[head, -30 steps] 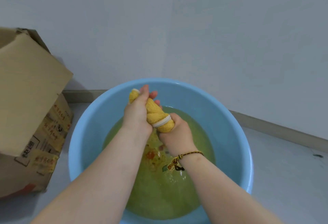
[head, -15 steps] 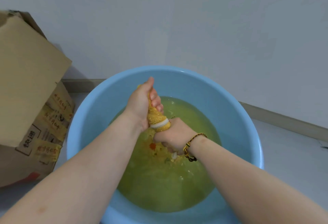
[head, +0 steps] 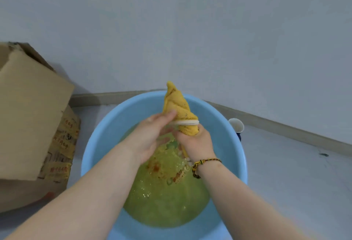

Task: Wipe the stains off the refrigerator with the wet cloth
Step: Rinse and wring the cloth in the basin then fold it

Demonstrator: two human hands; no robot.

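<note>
Cardboard box (head: 28, 118): sitting on the floor at the left, flap open, beside the basin.
Blue basin (head: 231, 152): resting on the floor near the wall, holding yellow-green water (head: 163, 203).
Yellow cloth (head: 178, 109): twisted into a rope, sticking up above the basin's far rim, white band around its lower part.
Right hand (head: 196, 143): closing in a fist around the cloth's lower end; braided bracelet (head: 204, 163) circling the wrist.
Left hand (head: 150, 137): fingers stretched loosely, tips touching the cloth at the white band, not gripping.
Cup (head: 236, 125): standing just behind the basin's right rim.
</note>
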